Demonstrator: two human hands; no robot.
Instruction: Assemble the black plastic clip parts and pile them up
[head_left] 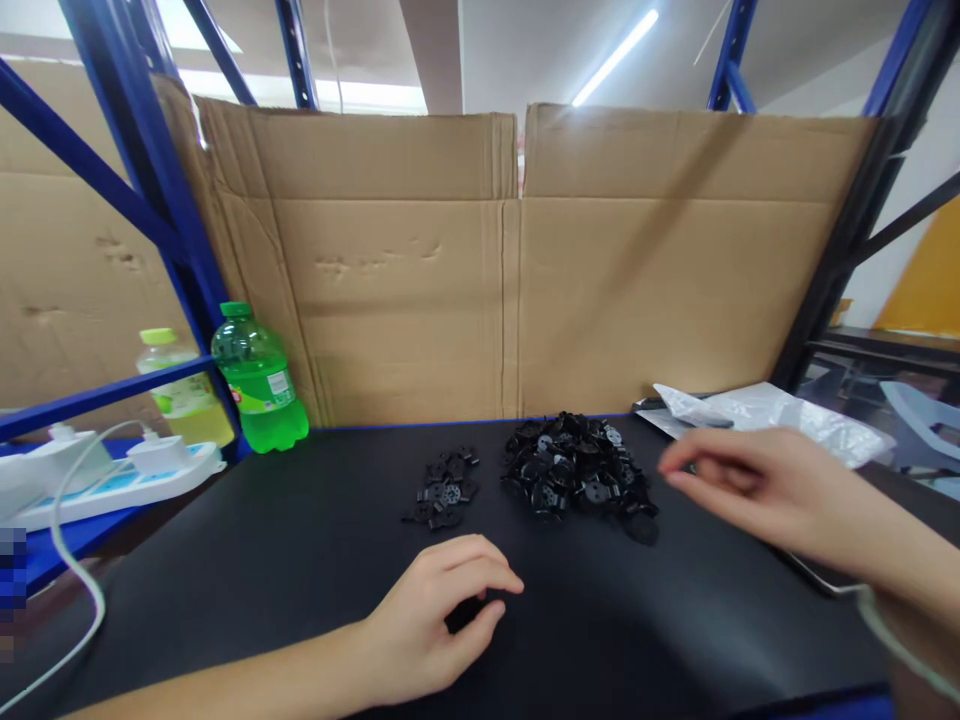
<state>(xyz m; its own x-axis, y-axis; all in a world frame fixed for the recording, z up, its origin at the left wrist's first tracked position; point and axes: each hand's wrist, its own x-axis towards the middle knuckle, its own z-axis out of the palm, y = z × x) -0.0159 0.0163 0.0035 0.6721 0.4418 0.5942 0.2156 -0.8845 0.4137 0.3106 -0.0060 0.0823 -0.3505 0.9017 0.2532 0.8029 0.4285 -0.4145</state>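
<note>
My left hand (454, 615) hovers over the front middle of the black tabletop (300, 570). Its thumb and forefinger are apart, with nothing visible between them. Beyond it lies a small, loose group of black plastic parts (448, 490), some round with holes. A larger heap of similar black parts (570, 465) is to the right of that group. My right hand (765, 490), slightly blurred, is just right of the heap and apart from it. Its fingers are curled, with a narrow gap between thumb and forefinger and no held part visible.
Cardboard panels (405, 300) wall off the back. At left stand a green bottle (262, 390), a yellow-capped bottle (180, 385) and a white power strip (165, 480) with a cable. Silvery plastic packaging (780, 415) lies behind my right hand. Blue metal posts (161, 160) frame the table.
</note>
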